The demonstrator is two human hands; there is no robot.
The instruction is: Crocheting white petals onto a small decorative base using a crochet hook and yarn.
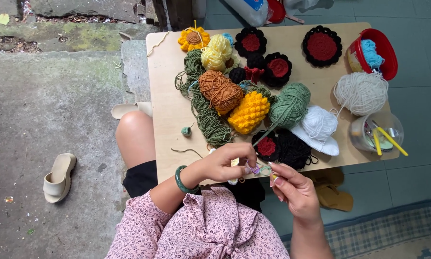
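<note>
Low wooden table (170, 115) on a concrete floor (57, 96). On the tabletop lie an orange yarn ball (220, 91), green yarn ball (290, 104), cream yarn ball (361, 93), yellow crocheted piece (248, 112), black-and-red crocheted rounds (321, 46), a red tub (383, 48) and a clear cup (376, 132).

Home yard: mossy concrete floor (57, 96), sandal (58, 176), small yarn-covered table (165, 110).

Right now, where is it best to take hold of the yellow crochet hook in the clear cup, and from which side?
Probably the yellow crochet hook's free end, which leans out over the clear cup's rim toward the table's right edge. Come from the right, pinching the thin shaft.
</note>
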